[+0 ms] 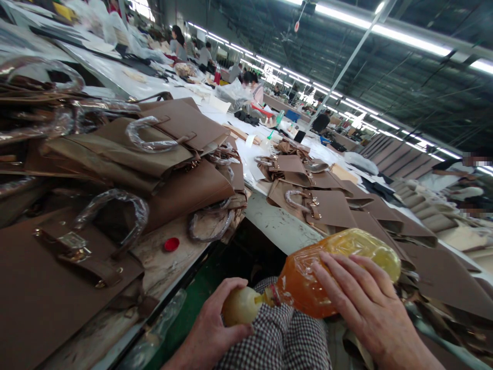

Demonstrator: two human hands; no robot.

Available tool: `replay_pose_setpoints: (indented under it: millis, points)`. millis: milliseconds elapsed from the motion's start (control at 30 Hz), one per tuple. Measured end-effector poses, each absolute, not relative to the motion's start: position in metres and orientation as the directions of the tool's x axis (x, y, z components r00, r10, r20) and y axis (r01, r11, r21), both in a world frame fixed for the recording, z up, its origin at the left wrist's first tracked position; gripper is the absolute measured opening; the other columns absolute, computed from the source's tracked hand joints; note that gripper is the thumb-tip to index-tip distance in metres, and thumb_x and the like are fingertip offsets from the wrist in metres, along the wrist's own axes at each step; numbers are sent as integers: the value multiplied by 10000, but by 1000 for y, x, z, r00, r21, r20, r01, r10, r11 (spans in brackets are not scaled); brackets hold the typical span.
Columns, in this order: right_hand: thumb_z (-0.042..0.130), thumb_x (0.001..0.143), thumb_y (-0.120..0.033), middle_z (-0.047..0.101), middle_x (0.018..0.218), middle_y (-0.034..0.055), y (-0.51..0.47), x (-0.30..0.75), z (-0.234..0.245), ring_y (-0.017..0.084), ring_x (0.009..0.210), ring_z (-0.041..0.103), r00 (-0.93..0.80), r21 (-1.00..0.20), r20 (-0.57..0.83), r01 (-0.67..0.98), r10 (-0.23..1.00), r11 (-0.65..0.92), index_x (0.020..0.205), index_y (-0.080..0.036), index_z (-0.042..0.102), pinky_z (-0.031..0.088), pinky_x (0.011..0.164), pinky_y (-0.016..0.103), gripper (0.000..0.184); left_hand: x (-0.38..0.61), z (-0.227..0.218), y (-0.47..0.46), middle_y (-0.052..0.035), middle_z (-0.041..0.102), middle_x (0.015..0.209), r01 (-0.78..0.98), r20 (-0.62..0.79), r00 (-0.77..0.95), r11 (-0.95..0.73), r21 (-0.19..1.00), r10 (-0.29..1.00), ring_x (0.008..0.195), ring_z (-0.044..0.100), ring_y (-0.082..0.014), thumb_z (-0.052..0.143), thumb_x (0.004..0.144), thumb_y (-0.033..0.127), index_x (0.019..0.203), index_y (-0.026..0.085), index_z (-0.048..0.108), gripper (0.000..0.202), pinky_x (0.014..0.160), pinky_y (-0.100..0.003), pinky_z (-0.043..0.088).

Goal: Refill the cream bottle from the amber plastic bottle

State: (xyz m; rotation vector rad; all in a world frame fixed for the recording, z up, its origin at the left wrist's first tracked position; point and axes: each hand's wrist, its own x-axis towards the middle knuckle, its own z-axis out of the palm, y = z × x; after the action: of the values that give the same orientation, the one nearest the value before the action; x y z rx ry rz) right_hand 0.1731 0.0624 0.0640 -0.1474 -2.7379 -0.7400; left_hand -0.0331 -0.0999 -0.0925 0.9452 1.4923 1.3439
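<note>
- Your left hand [215, 316] is closed around a pale, rounded bulb [239, 307] fitted to the narrow neck of an amber plastic bottle [300, 288].
- Your right hand [372, 303] grips the bottle's wide body from above, its fingers [339, 267] spread across the plastic.
- The bottle lies across your lap, held in the air and touching neither bench. Its long axis runs from the neck, low and toward your left, up to the yellower far end beyond your right hand (that end sits a little higher and farther out). Your left hand is nearer the neck, and your right is nearer the base.
- Below the bottle are your checked trousers [277, 334].
- On your left, brown leather handbags [115, 169] are piled on a scuffed workbench [162, 257], their handles wrapped in clear plastic. A red bottle cap [171, 244] lies on the bench near the pile, well apart from both hands. A clear plastic bottle [162, 313] lies low beside the bench edge.
- Ahead and to your right, more brown leather bag panels [327, 210] are stacked on a long white table [279, 226], just beyond the bottle's far end.
- Farther along, a co-worker [256, 92] sits among bags and plastic sheeting.
</note>
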Motion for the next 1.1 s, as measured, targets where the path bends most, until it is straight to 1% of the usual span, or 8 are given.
replay_pose_setpoints:
  millis: [167, 500, 733, 1100]
  points:
    - [294, 1049, -229, 651, 1284, 138, 63, 173, 65, 305, 1174, 540, -950, 483, 311, 168, 11, 859, 1269, -109, 597, 326, 1035, 521, 394, -33, -89, -100, 12, 584, 1271, -7, -116, -317, 120, 993, 941, 1210, 529, -234, 707, 648, 74, 1188, 316, 573, 607, 1023, -336, 376]
    - [291, 1046, -215, 676, 1245, 138, 65, 171, 68, 310, 1145, 555, -948, 490, 318, 172, 8, 854, 1248, -100, 603, 336, 1015, 517, 389, -31, -93, -100, 15, 589, 1265, -4, -108, -325, 113, 994, 939, 1199, 538, -235, 722, 649, 85, 1181, 319, 577, 599, 1007, -328, 390]
    - [312, 1041, -200, 677, 1242, 140, 65, 174, 67, 313, 1148, 554, -946, 486, 324, 171, 5, 857, 1246, -95, 606, 343, 1014, 520, 373, -30, -92, -98, 23, 592, 1267, -16, -123, -332, 125, 992, 935, 1207, 533, -231, 724, 642, 76, 1187, 329, 575, 619, 1021, -325, 369]
    - [305, 1043, -194, 699, 1200, 136, 62, 168, 70, 307, 1110, 572, -944, 507, 330, 170, -9, 845, 1209, -92, 614, 356, 985, 514, 365, -30, -94, -99, -2, 579, 1270, -14, -113, -323, 115, 993, 940, 1207, 528, -245, 716, 665, 96, 1195, 311, 561, 592, 1024, -355, 383]
